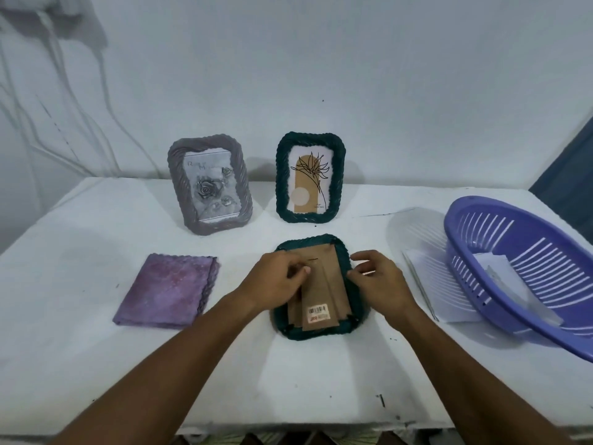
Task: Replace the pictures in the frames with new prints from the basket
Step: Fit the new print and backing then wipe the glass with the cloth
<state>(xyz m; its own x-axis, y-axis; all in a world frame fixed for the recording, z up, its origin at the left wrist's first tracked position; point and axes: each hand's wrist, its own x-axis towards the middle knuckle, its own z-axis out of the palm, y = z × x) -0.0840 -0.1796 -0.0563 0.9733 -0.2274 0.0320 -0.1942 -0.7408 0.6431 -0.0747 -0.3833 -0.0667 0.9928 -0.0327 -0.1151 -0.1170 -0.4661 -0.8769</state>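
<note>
Head: both hands on face-down green frame's backing.

Sticker, on the cardboard back of the face-down green frame: a barcode over an orange strip; its print is too small to read.
Grey frame's print: faint letters near the top, perhaps "R" and "M", not sure.
Standing green frame's print: tiny line of writing at the bottom right, illegible.
</note>
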